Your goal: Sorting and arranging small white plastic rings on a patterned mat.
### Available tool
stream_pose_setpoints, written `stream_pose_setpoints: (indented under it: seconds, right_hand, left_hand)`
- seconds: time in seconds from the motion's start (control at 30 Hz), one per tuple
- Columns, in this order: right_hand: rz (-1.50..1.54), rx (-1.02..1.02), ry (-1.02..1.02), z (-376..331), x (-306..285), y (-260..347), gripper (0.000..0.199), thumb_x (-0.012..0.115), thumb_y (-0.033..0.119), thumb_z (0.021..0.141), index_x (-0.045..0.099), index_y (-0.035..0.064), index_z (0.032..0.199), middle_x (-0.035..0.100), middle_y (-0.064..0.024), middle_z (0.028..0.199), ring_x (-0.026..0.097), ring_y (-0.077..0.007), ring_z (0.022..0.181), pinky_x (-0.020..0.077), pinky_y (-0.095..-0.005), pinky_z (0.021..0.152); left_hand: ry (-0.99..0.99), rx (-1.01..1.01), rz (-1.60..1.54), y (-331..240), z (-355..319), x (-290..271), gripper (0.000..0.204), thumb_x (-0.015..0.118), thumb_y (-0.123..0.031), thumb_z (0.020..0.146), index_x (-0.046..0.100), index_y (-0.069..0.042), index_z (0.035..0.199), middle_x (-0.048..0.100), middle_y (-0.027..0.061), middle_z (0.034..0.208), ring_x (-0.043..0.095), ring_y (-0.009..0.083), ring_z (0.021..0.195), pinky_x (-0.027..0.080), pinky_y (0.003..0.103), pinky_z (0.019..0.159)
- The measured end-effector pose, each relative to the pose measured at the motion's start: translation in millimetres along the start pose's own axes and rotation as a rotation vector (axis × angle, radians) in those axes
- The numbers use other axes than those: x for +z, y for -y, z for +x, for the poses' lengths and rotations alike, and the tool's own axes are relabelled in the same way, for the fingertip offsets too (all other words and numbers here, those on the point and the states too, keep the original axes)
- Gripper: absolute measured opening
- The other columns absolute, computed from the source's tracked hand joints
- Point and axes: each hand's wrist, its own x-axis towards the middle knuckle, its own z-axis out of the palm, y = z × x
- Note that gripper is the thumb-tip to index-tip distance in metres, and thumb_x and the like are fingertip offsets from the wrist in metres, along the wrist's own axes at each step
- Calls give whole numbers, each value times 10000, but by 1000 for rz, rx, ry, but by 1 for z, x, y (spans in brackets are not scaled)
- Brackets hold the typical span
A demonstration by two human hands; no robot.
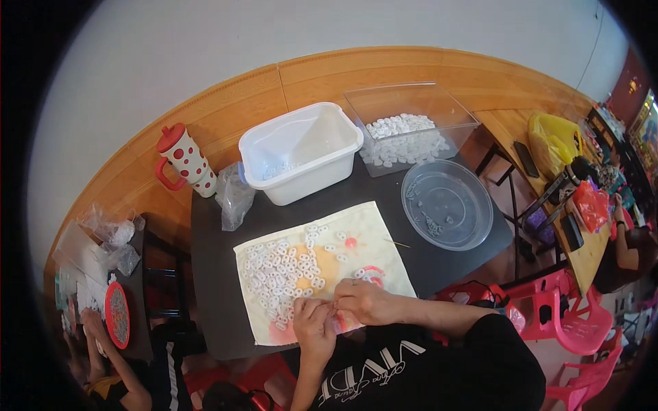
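My left hand [314, 327] and my right hand [364, 301] meet over the near edge of a pale yellow cloth [384, 236]. Both are closed, fingertips pinched together around something too small to make out. Many small white oval pieces with two holes [274, 270] lie spread over the cloth's left half, beyond my left hand. A few more, such as one white piece [360, 273] just past my right hand, sit apart on the right. A thin stick-like thing [397, 243] lies at the cloth's right edge.
Behind the cloth stand a white basin [312, 185] and a clear bin of white pieces [404, 140]. A round clear tray [449, 205] holds small grey bits. Back left are a red-dotted tumbler [188, 161] and a plastic bag [235, 198]. Another person's hands [96, 325] work at the left table.
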Motion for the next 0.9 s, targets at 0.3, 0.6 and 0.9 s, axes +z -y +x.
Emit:
stream_pose_setpoints:
  seconds: [0.3,0.6,0.9]
  right_hand:
    - [-6,-17,42,-3,2,4,147,605,35,704,577,24,848,506,-132,913,537,-330,891,453,-427,756]
    - [241,104,-41,-1,-7,-4,158,673,32,807,645,9,960,590,-166,904,582,-376,864,479,-425,743]
    - [893,564,-14,4,-16,0,92,616,-47,922,643,-16,1005,670,-37,961,624,-92,920,507,-251,831]
  left_hand:
    - [-8,52,41,-4,-3,-1,177,623,81,647,656,5,803,641,106,878,553,336,829,471,421,698]
    - [33,37,14,-1,3,-4,263,678,44,742,654,21,1002,632,154,944,562,354,896,473,423,781]
    - [-24,86,0,-12,3,-4,393,724,-21,756,630,9,1136,605,146,917,575,356,849,479,439,715]
